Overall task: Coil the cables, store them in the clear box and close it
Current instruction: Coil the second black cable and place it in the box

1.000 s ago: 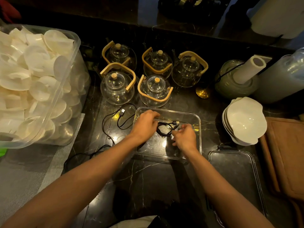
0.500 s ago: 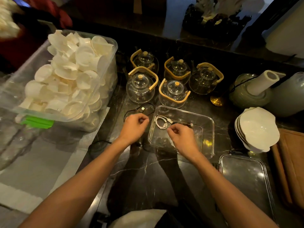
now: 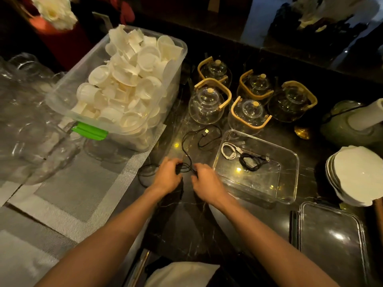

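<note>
The clear box (image 3: 290, 162) stands open on the dark marble counter. Inside it lie a coiled white cable (image 3: 228, 151) and a coiled black cable (image 3: 250, 161). A long black cable (image 3: 186, 139) sprawls loose on the counter left of the box, its USB plug lying near the teapots. My left hand (image 3: 169, 176) and my right hand (image 3: 206, 181) are both closed on this loose cable, just left of the box. The box's lid (image 3: 331, 241) lies flat at the lower right.
A big plastic tub (image 3: 128, 96) full of white cups stands to the left. Several glass teapots (image 3: 248, 114) with wooden handles sit behind the box. A stack of white bowls (image 3: 358, 172) is on the right. Glassware (image 3: 31, 129) and grey mats fill the far left.
Both hands left the box, where the black coil now lies beside the white one, and moved left onto the loose black cable. The camera view swung left.
</note>
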`<act>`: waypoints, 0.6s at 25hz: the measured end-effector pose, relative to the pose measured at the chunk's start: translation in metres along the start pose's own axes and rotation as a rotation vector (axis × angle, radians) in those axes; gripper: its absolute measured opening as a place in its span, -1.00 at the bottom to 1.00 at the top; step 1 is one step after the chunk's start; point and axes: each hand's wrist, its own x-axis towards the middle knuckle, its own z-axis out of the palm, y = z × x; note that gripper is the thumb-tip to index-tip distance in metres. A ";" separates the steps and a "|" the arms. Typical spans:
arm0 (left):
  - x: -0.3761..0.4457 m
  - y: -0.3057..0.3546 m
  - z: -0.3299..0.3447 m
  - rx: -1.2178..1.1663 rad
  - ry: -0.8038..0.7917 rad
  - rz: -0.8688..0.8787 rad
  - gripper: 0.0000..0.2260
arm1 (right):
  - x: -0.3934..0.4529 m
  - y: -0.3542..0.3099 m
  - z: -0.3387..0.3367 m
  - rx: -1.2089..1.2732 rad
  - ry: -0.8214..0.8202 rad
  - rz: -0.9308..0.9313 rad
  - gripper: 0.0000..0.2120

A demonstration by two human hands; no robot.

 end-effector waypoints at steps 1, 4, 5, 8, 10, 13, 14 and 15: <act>-0.002 -0.003 0.000 -0.005 0.007 -0.002 -0.64 | 0.001 0.001 0.005 -0.016 -0.049 0.047 -0.66; -0.004 -0.007 -0.005 -0.024 -0.004 0.020 -0.88 | 0.002 0.002 0.014 -0.050 -0.097 0.102 -0.61; -0.005 -0.007 -0.007 -0.029 -0.031 0.036 -0.92 | 0.004 0.005 0.016 -0.050 -0.091 0.103 -0.64; -0.007 -0.004 -0.009 -0.116 -0.100 0.049 -0.95 | 0.010 0.008 0.018 0.043 -0.136 0.146 -0.79; -0.006 -0.003 -0.009 -0.203 -0.131 0.033 -0.90 | 0.015 0.005 0.018 0.380 -0.145 0.299 -0.79; -0.006 0.002 -0.011 -0.312 -0.198 0.023 -0.92 | 0.024 -0.003 0.015 0.821 -0.078 0.460 -0.70; -0.005 0.003 -0.012 -0.384 -0.236 0.007 -0.92 | 0.024 -0.005 0.013 0.826 -0.067 0.453 -0.69; -0.004 0.004 -0.014 -0.479 -0.281 -0.034 -0.90 | 0.024 -0.006 0.014 0.778 -0.057 0.430 -0.70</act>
